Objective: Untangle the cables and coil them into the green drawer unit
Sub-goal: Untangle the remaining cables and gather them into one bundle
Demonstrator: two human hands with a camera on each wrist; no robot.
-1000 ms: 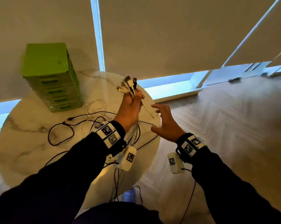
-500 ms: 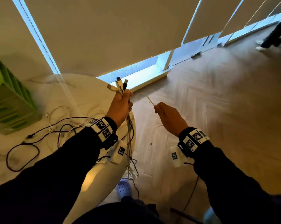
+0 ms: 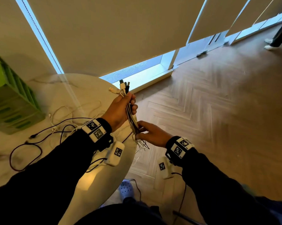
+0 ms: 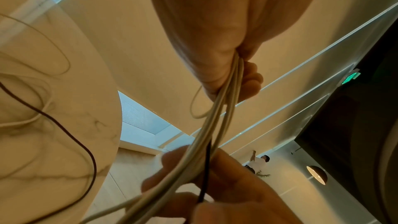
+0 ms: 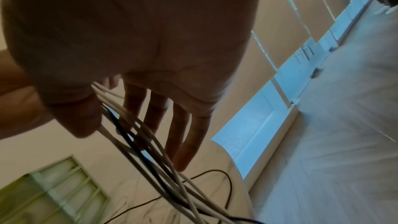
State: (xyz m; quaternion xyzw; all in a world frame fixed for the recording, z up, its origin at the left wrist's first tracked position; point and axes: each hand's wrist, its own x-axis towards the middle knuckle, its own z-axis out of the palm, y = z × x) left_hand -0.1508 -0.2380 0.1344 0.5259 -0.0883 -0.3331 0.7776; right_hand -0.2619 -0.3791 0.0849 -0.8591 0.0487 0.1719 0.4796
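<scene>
While the left hand (image 3: 119, 109) clenches the cables (image 3: 131, 118) upright over the surface's (image 3: 88, 176) right edge, the right hand (image 3: 150, 133) pinches them lower; the drawers (image 3: 10, 101) stand at the left edge. Left wrist: fingers (image 4: 249, 81) wrap the strands. Right wrist: thumb (image 5: 84, 122) presses cables, fingers extended.

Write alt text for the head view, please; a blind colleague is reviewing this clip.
A left hand grips a bundle of cables upright, plugs on top, while the right hand touches the strands just below. Loose cables sprawl on a round marble table, beside a green drawer unit.
</scene>
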